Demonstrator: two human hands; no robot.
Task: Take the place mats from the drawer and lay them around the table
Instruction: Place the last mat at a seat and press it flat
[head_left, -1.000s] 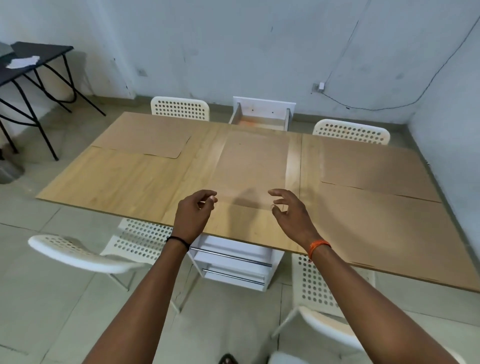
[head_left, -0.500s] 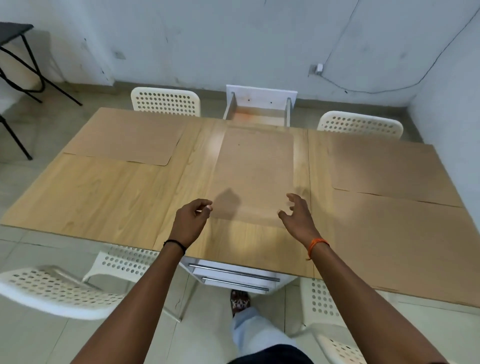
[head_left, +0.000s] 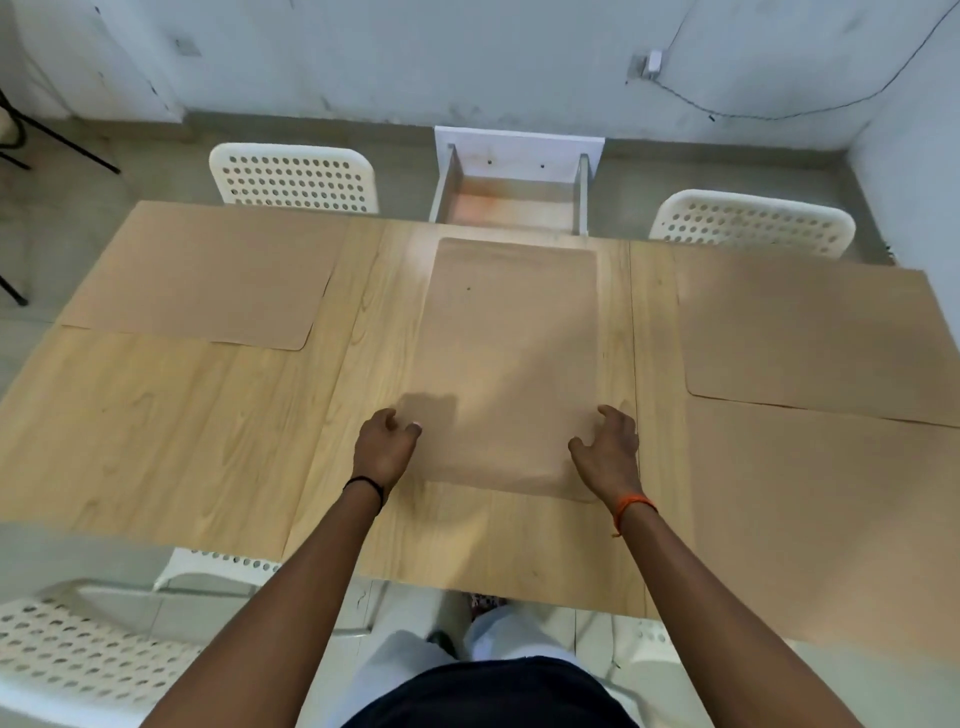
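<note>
Tan place mats lie on the light wooden table (head_left: 156, 431): one at the far left (head_left: 202, 275), one lengthwise in the centre (head_left: 509, 353), and two on the right, far (head_left: 810, 332) and near (head_left: 831, 519). My left hand (head_left: 387, 447) is at the centre mat's near left edge, fingers loosely curled. My right hand (head_left: 608, 449) is over its near right corner, fingers bent downward. Whether either hand touches the mat is unclear. Beyond the table's far edge a white drawer (head_left: 511, 202) stands pulled open, with no mat visible inside.
White perforated chairs stand at the far left (head_left: 293, 176), far right (head_left: 753, 223) and near left (head_left: 67, 660). Black legs of a folding table (head_left: 31, 135) show at the left wall. A cable (head_left: 753, 111) runs along the back wall.
I have stepped closer to the table. Both hands moved forward from above the table's near edge to the near corners of the centre mat.
</note>
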